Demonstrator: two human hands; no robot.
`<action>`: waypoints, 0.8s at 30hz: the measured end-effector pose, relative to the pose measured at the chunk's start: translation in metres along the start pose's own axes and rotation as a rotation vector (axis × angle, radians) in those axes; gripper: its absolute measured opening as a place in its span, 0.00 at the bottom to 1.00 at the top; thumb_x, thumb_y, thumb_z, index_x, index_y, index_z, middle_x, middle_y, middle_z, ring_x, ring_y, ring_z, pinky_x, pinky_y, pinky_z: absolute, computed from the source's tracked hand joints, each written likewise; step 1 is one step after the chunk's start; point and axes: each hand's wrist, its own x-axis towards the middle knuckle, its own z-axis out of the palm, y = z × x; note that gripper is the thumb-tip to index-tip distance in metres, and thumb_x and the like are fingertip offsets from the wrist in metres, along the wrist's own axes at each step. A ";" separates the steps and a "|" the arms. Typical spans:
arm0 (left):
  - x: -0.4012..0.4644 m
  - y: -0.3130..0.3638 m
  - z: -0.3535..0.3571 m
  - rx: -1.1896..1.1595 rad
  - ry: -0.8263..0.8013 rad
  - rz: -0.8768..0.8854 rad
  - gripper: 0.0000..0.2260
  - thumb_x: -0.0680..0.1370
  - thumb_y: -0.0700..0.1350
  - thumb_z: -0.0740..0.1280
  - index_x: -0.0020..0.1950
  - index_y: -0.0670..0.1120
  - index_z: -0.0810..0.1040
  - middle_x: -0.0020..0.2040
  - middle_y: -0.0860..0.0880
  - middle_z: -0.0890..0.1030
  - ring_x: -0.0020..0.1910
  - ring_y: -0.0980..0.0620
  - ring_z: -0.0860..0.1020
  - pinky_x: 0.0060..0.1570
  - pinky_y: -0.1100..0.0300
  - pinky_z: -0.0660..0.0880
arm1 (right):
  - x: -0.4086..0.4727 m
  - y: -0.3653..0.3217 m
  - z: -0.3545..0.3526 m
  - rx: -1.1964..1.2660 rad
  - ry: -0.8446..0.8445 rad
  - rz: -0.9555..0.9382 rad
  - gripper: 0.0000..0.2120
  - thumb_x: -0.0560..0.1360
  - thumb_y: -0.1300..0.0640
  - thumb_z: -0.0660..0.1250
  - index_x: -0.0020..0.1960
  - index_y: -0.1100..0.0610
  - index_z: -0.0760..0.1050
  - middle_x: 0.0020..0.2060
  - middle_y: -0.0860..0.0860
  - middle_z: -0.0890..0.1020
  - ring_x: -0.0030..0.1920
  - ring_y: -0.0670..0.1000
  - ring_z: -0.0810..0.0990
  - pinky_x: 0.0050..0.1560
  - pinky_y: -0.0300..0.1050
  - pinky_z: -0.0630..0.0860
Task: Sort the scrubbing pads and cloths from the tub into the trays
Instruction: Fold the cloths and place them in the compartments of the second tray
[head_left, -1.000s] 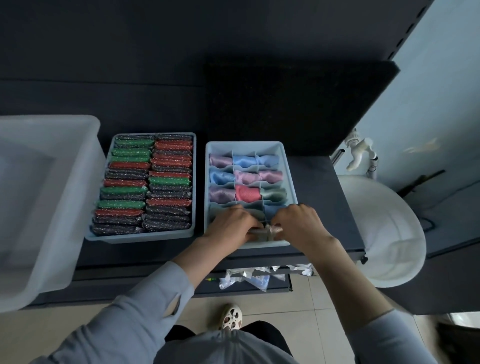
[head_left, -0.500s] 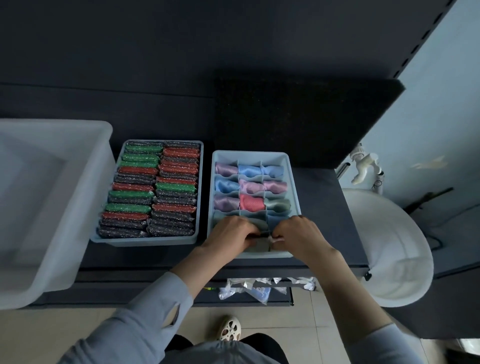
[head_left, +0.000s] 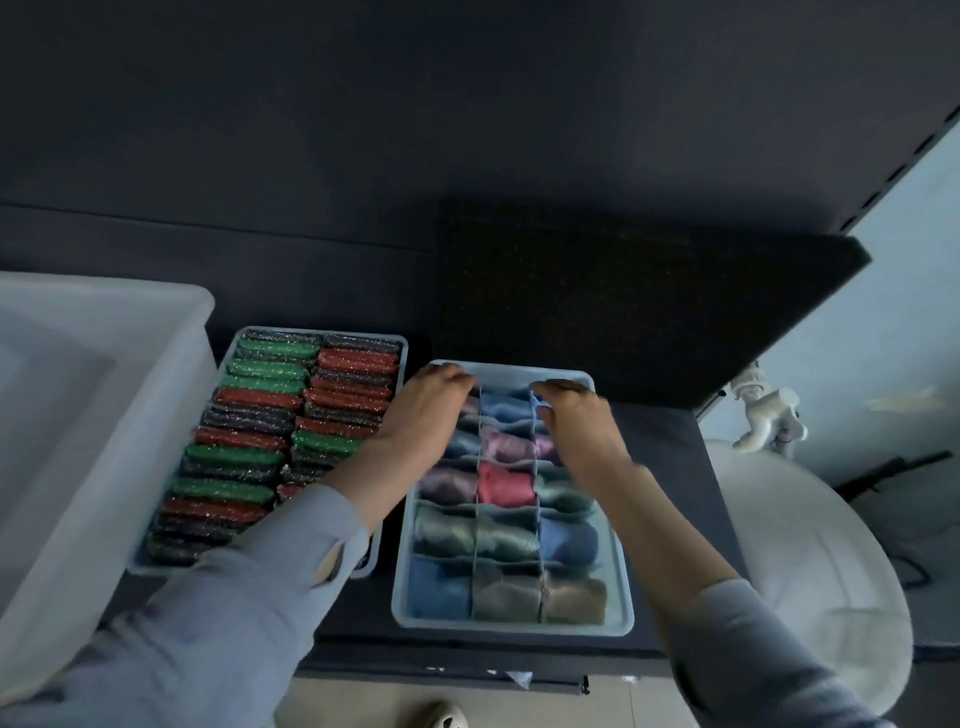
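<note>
A: Where are the hands?

B: Both are at the far end of the cloth tray (head_left: 511, 626). The left hand (head_left: 423, 410) lies over its far left corner, fingers curled down onto the rim or the cloth under it. The right hand (head_left: 579, 415) sits over the far right cell, fingers bent downward. Whether either one pinches a cloth I cannot tell; the fingertips are hidden.

A: Why there?

B: My guess is they are tucking or straightening the far row so the rolls sit inside the dividers. Every cell nearer than the hands holds a rolled cloth (head_left: 505, 486), so the tray looks about full.

A: And the pads?

B: Left of the cloth tray, just beside it, the pad tray (head_left: 400, 345) is packed in two columns of green, red and dark pads (head_left: 270, 369) standing on edge. The left sleeve crosses its near right corner.

A: The tub?

B: Further left of the cloth tray, past the pad tray, is the white tub (head_left: 104, 312). What shows of its inside looks bare.

A: Anything in the way?

B: A dark foam sheet (head_left: 623, 312) overhangs just beyond the cloth tray. To its right, off the worktop (head_left: 670, 467), is a white basin (head_left: 810, 545).
</note>
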 end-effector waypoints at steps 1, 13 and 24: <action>0.007 -0.004 0.002 0.044 -0.041 0.000 0.16 0.78 0.36 0.61 0.65 0.43 0.75 0.64 0.45 0.76 0.62 0.45 0.75 0.60 0.56 0.71 | 0.010 0.000 0.005 0.010 -0.026 -0.011 0.16 0.79 0.61 0.63 0.66 0.56 0.75 0.58 0.56 0.82 0.56 0.58 0.80 0.55 0.50 0.75; 0.040 -0.002 0.033 0.390 -0.275 -0.030 0.13 0.80 0.38 0.59 0.64 0.44 0.74 0.58 0.43 0.79 0.56 0.42 0.79 0.41 0.53 0.72 | 0.038 -0.010 0.042 -0.109 -0.108 0.006 0.18 0.82 0.47 0.57 0.69 0.50 0.73 0.60 0.56 0.81 0.60 0.59 0.77 0.64 0.47 0.66; 0.025 -0.013 0.055 0.156 0.064 0.092 0.18 0.66 0.37 0.77 0.54 0.46 0.81 0.51 0.49 0.82 0.44 0.46 0.82 0.35 0.57 0.78 | 0.008 0.026 0.025 -0.171 0.174 0.000 0.13 0.62 0.63 0.76 0.46 0.55 0.82 0.39 0.53 0.84 0.46 0.57 0.82 0.46 0.49 0.71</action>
